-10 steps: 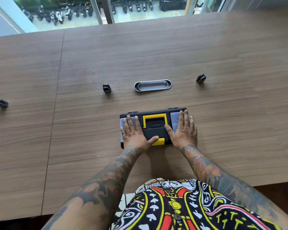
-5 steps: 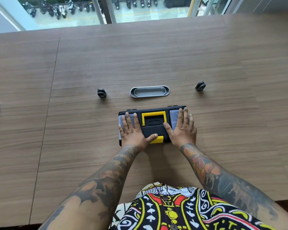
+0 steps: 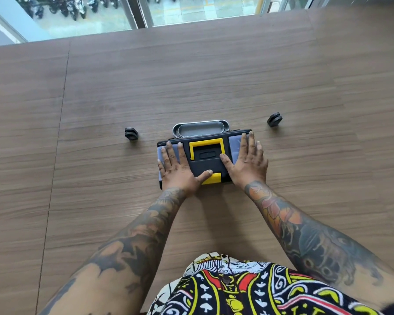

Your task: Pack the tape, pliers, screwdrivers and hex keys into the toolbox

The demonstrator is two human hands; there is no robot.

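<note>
A black toolbox [image 3: 206, 163] with a yellow handle and a yellow front latch lies shut on the wooden table, in front of me. My left hand [image 3: 178, 169] lies flat on the left part of its lid, fingers spread, the thumb touching the yellow latch. Flat on the right part of the lid rests my right hand [image 3: 246, 162], fingers reaching the far edge. Neither hand holds anything. No tape, pliers, screwdrivers or hex keys are in sight.
A grey oval metal grommet [image 3: 200, 129] is set in the table [image 3: 305, 87] right behind the toolbox. Two small black clamps stand on the table, one to the left [image 3: 131, 134] and one to the right [image 3: 274, 119]. Windows run along the table's far edge.
The toolbox has slid away from me under both flat hands and now reaches the oval grommet. The hands kept their places on the lid.
</note>
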